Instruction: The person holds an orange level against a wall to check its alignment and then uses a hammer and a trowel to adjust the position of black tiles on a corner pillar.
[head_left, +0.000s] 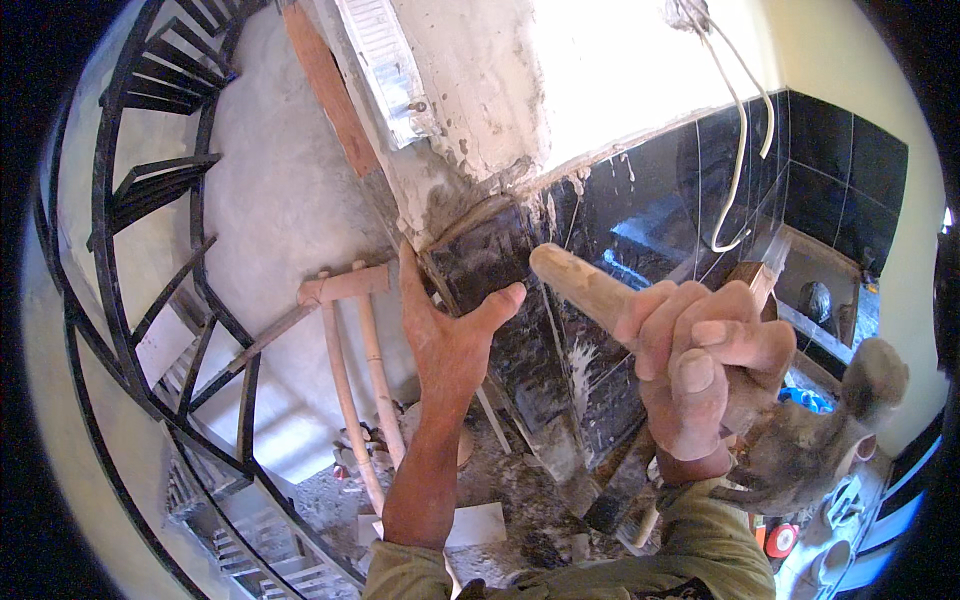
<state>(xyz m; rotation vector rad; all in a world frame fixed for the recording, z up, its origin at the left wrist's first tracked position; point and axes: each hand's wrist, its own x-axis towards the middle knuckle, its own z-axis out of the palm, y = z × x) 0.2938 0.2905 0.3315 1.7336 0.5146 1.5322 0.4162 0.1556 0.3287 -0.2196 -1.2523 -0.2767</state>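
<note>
My left hand [440,335] grips a black tile [485,258] at the wall's corner. Its thumb lies on the tile's face and its fingers lie along the left edge. My right hand [705,355] is closed around the wooden handle [585,285] of a hammer. The handle's rounded end points at the tile, near its right edge. Behind my right hand, toward the lower right, is the dusty hammer head [825,430]. Wet mortar smears mark the tiles [585,370] below and beside. My palm hides part of the tile's lower left.
Loose cables [735,150] hang from the upper wall. A dark metal railing [110,250] curves along the left. Wooden poles with a crosspiece [345,285] lean against the pale wall. Rubble and a white board [475,525] lie on the floor; a red tape measure-like round item [781,540] sits lower right.
</note>
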